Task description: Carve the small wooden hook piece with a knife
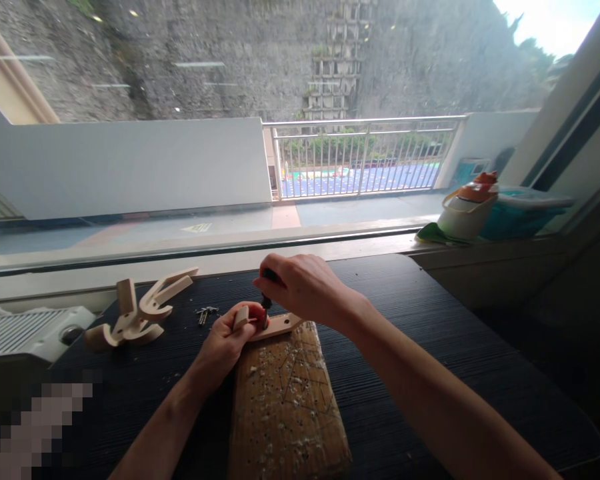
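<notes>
My right hand (305,288) is closed round the dark handle of a small hand tool (266,303) that stands upright, its tip on a light wooden piece (279,325). My left hand (226,335) pinches the left end of that wooden piece and holds it down on a worn wooden board (285,407) full of small holes and shavings. The board lies on a dark ribbed table (430,333).
Several curved light wooden parts (137,313) lie piled at the table's left. A few small metal bits (206,312) rest beside them. A white appliance (30,330) sits at far left. On the sill at right stand a white container (466,210) and a teal box (523,212).
</notes>
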`<action>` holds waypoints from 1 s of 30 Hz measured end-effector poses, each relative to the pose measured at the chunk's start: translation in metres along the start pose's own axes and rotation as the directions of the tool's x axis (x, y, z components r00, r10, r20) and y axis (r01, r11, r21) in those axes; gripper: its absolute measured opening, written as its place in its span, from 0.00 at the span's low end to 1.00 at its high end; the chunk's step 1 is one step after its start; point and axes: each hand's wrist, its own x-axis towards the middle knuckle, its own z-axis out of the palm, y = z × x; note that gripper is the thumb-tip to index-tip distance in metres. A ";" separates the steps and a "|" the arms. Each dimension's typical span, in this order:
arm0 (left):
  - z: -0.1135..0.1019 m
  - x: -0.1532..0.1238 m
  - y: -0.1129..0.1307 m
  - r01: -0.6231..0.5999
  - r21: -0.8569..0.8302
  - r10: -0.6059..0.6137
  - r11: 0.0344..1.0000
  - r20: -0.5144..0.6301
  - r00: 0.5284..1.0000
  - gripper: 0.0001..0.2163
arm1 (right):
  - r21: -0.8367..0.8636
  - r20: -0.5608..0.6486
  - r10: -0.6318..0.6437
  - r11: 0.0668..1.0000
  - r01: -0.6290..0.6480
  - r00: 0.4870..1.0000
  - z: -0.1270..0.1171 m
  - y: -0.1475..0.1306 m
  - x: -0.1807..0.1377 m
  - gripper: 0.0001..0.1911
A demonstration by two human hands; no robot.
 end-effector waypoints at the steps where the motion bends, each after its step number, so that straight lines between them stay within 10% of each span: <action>1: 0.000 0.000 0.000 0.007 -0.004 -0.007 1.000 0.002 1.000 0.06 | -0.009 0.000 0.008 1.000 -0.008 1.000 0.001 -0.001 0.000 0.18; 30: 0.001 0.001 0.002 0.001 -0.004 -0.001 1.000 0.005 1.000 0.06 | -0.009 0.017 0.018 1.000 -0.018 1.000 0.005 0.001 0.002 0.19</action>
